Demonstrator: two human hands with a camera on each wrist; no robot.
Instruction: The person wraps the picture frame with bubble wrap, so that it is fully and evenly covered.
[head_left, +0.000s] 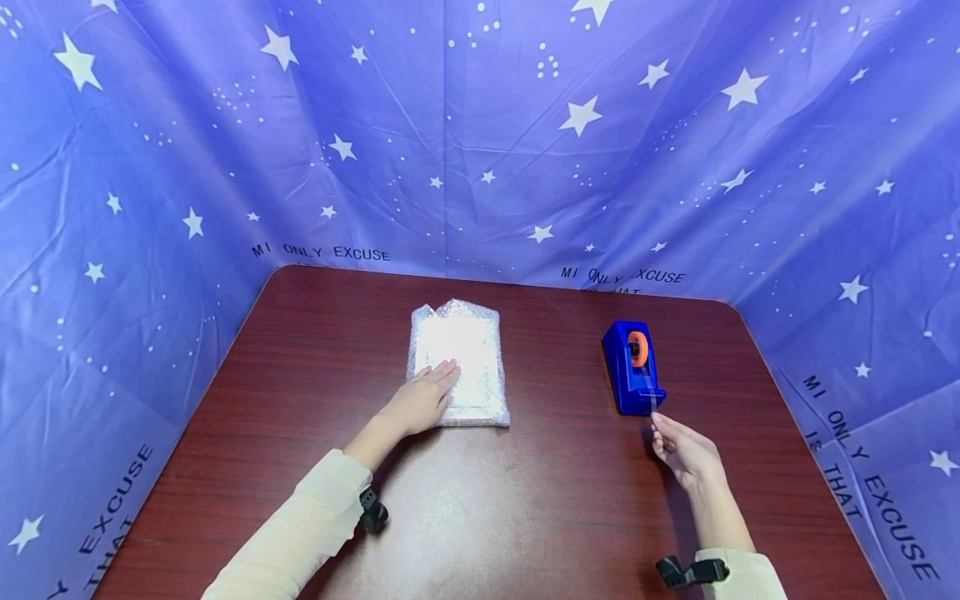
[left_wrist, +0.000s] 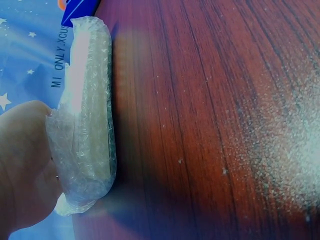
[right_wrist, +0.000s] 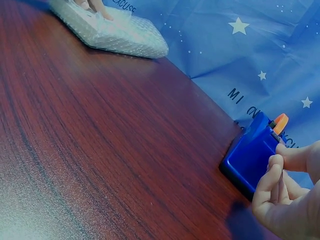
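Observation:
A flat white item in bubble wrap lies on the table, glaring in the light. On its lower left part rests my left hand, fingers straight across the top. The left wrist view shows the bubble-wrapped package from its near edge, the left hand over it. To the right stands a blue tape dispenser with an orange-cored roll. In front of its cutter, my right hand pinches the end of the clear tape between thumb and forefinger.
The brown wooden table ends at a blue star-printed curtain at the back and both sides. Black straps with small mounts sit on both wrists, over pale sleeves.

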